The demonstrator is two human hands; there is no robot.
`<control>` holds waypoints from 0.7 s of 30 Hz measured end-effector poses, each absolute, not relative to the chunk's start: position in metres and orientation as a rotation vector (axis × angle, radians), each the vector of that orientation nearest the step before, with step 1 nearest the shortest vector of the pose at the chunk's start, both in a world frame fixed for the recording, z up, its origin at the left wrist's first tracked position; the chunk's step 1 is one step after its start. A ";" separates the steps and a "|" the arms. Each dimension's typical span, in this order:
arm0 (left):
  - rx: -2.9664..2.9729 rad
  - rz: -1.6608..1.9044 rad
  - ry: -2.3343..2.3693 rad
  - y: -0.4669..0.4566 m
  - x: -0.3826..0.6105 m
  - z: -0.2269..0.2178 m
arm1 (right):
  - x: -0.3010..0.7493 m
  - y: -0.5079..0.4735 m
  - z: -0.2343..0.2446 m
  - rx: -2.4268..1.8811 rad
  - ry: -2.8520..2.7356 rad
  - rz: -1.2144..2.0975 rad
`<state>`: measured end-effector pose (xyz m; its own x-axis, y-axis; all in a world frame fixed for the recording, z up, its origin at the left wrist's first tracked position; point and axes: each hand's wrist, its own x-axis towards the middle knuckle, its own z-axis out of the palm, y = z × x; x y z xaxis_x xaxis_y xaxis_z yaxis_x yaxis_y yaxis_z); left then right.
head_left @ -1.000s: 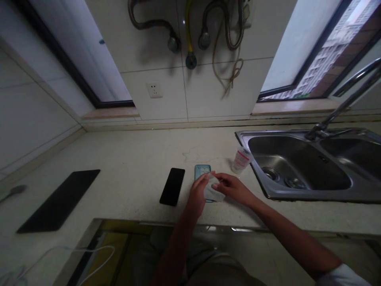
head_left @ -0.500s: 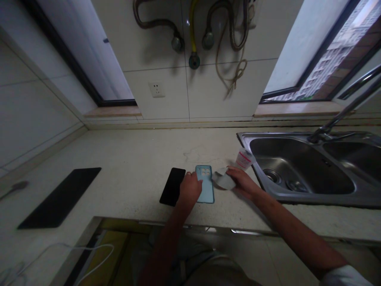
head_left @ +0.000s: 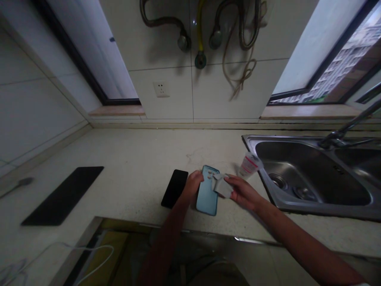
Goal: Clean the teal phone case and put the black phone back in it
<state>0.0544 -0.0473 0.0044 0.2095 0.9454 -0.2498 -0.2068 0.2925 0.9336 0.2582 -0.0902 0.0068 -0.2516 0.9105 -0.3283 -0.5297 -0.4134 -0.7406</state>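
A light blue phone case (head_left: 207,200) with camera cutouts at its top is tilted over the counter in front of me. My left hand (head_left: 193,184) is closed on its upper left edge. In my right hand (head_left: 243,191) is a folded pale grey cloth or wipe (head_left: 224,188), which overlaps the case's right side. Just left of my left hand a black phone (head_left: 172,188) lies flat on the counter, partly hidden by my wrist. Beyond my right hand stands a clear plastic cup or pack (head_left: 249,165) with red markings, beside the sink.
The steel double sink (head_left: 293,207) and its faucet (head_left: 336,137) are on the right. A black flat board (head_left: 64,194) lies on the left of the counter (head_left: 133,159), near a white cable (head_left: 98,248). Hoses and a socket (head_left: 161,89) are on the wall.
My left hand has taken the phone case by its edge and tilted it. My right hand has brought the cloth over the case. The view has shifted slightly.
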 end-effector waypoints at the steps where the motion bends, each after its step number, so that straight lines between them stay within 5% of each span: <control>1: 0.852 0.992 0.964 -0.047 0.056 0.004 | 0.257 -0.091 0.008 -0.910 -0.619 1.824; 11: 0.378 0.768 0.720 -0.044 0.066 0.007 | 0.257 -0.085 0.025 -0.925 -0.804 1.727; 17: 0.321 0.750 0.624 -0.051 0.072 0.005 | 0.271 -0.073 0.031 -1.312 -1.154 0.845; 21: 0.320 0.757 0.626 -0.056 0.079 0.003 | 0.241 -0.081 0.016 -1.280 -1.777 0.586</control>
<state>0.0793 -0.0558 0.0033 0.5593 0.7207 -0.4095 -0.5378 0.6915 0.4823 0.2414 -0.0807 0.0160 -0.1183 0.9246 0.3622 0.5279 0.3675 -0.7657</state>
